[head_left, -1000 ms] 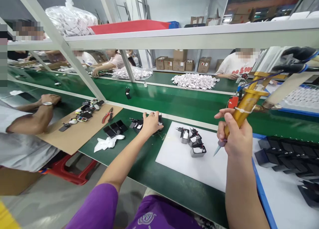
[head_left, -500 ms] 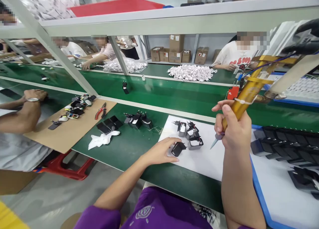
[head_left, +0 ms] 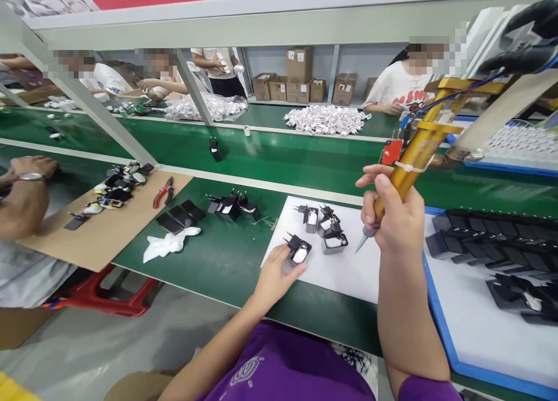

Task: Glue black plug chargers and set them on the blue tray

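My left hand [head_left: 279, 273] is closed around a small black power adapter housing [head_left: 300, 253] on the white sheet [head_left: 349, 279]. The housing is open on top, showing a white part inside, and a two-pin plug piece leans at its far side. Several similar open adapters [head_left: 335, 242] stand just beyond it. In my right hand [head_left: 394, 206] is a gold-coloured glue dispenser [head_left: 412, 163], gripped like a handle. Its pale tapered nozzle [head_left: 361, 242] points down and left, above the sheet and right of the adapters.
Right of me, a blue-rimmed tray [head_left: 440, 325] holds rows of black housings. Leftward on the green bench lie more adapters [head_left: 233, 206], black covers [head_left: 181, 215], a white cloth [head_left: 168, 245] and red pliers [head_left: 163, 193]. A co-worker's hands [head_left: 32, 168] rest at far left.
The adapter in my left hand has been turned, so its open top with the white part now shows. The camera view has shifted a little; my right hand still holds the dispenser.
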The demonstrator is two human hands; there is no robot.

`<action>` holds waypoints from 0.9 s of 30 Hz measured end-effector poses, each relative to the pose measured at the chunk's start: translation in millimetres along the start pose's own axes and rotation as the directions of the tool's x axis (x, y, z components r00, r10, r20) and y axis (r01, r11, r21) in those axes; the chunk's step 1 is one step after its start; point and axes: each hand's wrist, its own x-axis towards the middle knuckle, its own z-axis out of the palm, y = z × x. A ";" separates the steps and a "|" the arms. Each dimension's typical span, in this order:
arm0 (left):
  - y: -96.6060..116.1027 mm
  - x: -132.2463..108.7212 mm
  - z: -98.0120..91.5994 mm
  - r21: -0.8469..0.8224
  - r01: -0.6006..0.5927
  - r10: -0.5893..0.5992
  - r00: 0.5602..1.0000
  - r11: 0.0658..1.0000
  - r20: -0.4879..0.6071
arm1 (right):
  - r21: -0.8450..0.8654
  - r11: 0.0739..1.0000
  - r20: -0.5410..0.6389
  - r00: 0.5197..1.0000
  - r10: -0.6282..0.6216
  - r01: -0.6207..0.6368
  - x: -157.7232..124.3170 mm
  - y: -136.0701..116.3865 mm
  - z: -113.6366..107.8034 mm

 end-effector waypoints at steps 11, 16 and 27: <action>65.4 5.2 2.5 -0.036 -0.021 0.027 0.982 0.999 0.185 | 0.088 0.995 0.121 0.992 0.026 -0.037 -16.3 -4.2 13.1; 84.7 7.9 -3.6 -0.103 -0.102 0.116 0.982 0.990 0.148 | 0.050 0.998 0.114 0.993 0.018 -0.024 -16.5 -4.0 13.3; 89.0 7.8 -6.1 -0.131 -0.077 0.099 0.981 0.988 0.169 | 0.055 0.998 0.130 0.991 -0.012 0.005 -15.2 -2.4 12.6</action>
